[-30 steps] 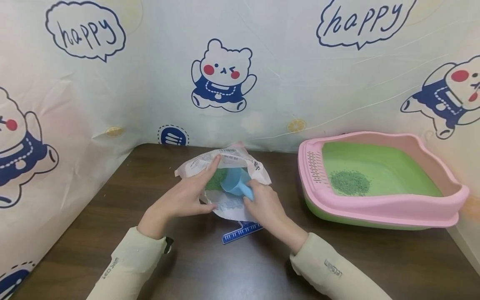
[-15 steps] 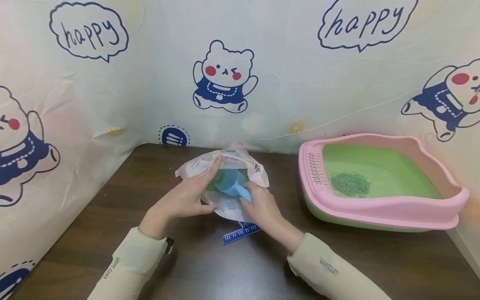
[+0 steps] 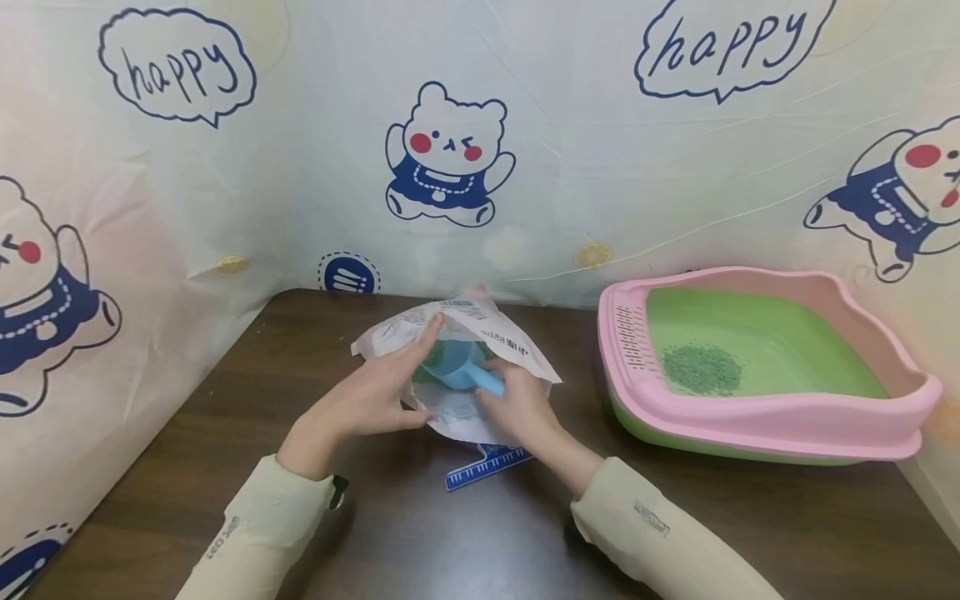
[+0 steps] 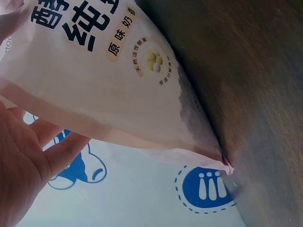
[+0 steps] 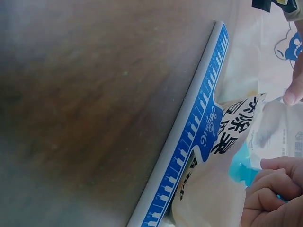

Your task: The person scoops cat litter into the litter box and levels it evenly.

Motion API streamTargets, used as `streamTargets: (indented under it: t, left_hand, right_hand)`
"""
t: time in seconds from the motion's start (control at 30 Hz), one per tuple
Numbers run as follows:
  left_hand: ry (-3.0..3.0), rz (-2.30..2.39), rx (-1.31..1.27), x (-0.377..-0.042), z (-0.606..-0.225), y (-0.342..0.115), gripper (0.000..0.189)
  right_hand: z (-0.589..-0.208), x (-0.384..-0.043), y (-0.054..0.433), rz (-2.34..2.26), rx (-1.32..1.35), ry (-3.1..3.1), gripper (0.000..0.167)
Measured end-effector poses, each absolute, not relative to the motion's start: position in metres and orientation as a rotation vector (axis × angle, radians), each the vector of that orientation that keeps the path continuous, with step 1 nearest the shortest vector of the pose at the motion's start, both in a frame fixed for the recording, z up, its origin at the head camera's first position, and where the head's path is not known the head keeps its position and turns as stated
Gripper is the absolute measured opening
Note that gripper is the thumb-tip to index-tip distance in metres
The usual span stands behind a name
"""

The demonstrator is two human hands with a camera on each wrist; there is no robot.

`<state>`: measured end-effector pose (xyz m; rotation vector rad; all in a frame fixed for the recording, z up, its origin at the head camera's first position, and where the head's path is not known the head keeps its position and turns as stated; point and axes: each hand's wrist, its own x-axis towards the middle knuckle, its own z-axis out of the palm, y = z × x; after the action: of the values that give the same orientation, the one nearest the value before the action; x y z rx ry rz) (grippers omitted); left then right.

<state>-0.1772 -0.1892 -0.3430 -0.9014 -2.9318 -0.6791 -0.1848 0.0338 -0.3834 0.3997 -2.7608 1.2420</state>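
A pale pink paper-like bag [image 3: 513,333] lies on the table with its mouth gaping and green granules inside. My left hand [image 3: 375,387] spans the left side of that mouth, thumb and fingers spread wide against it. In the left wrist view, the left hand's [image 4: 21,156] fingers reach along the printed bag [image 4: 109,104]. My right hand [image 3: 519,404] grips the handle of a light blue scoop [image 3: 456,368], whose cup sits in the bag's mouth. The right wrist view shows the right hand [image 5: 277,194] curled, with the scoop [image 5: 242,168] partly hidden.
A blue clip with a piano-key pattern [image 3: 487,468] lies at the bag's near edge. To the right stands a pink-rimmed green litter box [image 3: 757,417], holding a small heap of green granules [image 3: 701,369]. A printed curtain [image 3: 555,192] hangs behind the brown table [image 3: 420,533].
The scoop and right hand have shifted slightly left, and the cup sits deeper in the bag's mouth. The bag's right corner has spread outward. My left hand stays in place.
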Motion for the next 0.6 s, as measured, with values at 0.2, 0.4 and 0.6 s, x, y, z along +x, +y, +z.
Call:
streamTargets:
  t: [0.2,0.4,0.6]
  left_hand:
    - [-2.936,-0.704,-0.901,-0.178,-0.343,-0.188,0.118]
    - [-2.942,-0.698,-0.892,-0.178,-0.342,-0.189,0.119]
    - [-2.940,-0.708,-0.886,-0.179,-0.341,-0.190,0.118]
  right_hand:
    - [-0.382,-0.180,0.040,1.311,0.396,-2.736,0.033]
    - [-0.384,-0.171,0.053,1.443,0.475,-2.677,0.034]
    - [-0.382,-0.166,0.072,1.548,0.444,-2.685,0.037]
